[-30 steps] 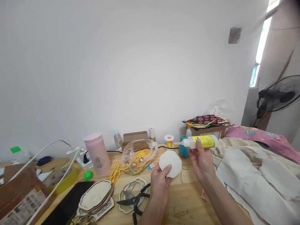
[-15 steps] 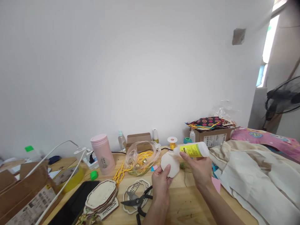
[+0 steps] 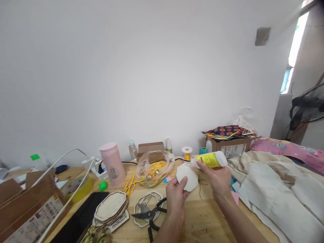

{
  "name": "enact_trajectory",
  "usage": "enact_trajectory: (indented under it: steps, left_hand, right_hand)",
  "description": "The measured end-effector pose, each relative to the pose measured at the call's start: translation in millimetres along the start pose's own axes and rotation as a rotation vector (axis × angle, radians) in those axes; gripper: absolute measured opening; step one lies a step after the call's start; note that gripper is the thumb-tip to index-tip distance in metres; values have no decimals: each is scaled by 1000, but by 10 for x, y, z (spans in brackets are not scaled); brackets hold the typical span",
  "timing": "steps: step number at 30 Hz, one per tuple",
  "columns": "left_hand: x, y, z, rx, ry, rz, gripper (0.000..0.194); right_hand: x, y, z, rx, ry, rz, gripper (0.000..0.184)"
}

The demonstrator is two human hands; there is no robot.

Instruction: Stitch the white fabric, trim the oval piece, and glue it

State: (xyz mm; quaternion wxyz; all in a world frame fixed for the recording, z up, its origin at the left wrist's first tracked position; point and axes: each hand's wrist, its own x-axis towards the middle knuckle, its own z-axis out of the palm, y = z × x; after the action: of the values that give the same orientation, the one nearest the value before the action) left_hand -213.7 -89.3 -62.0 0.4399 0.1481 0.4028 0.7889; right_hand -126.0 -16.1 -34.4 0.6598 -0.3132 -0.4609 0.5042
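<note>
In my left hand (image 3: 177,192) is a flat white scalloped-edged piece (image 3: 187,177), pinched at its lower edge with the thumb on top. My right hand (image 3: 219,180) is wrapped round a white glue bottle (image 3: 211,159) with a yellow label. The bottle lies tilted nearly sideways, its nozzle pointing left at the upper edge of the white piece; whether the tip touches it I cannot tell. Black-handled scissors (image 3: 150,214) lie spread on a cut-out wooden frame (image 3: 142,222) left of my left hand. Farther left is a stack of similar scalloped wooden pieces (image 3: 110,206).
A clear bag with yellow cords and bells (image 3: 154,168) sits behind the scissors. A pink cup (image 3: 113,165), yellow tape roll (image 3: 78,190) and black phone-like slab (image 3: 81,216) stand left. Cream cloth (image 3: 273,189) and a filled cardboard box (image 3: 233,148) are at right.
The view has shifted slightly. The white piece has turned a little in my left hand, and the glue bottle's nozzle sits along its upper edge. Both hands keep their hold.
</note>
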Motion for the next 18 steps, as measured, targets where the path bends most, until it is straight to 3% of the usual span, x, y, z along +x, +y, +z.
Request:
enact_trajectory:
  steps: [18]
  left_hand:
    - [7, -10, 2, 33, 19, -12, 19]
  right_hand:
    - [2, 15, -6, -29, 1, -23, 36]
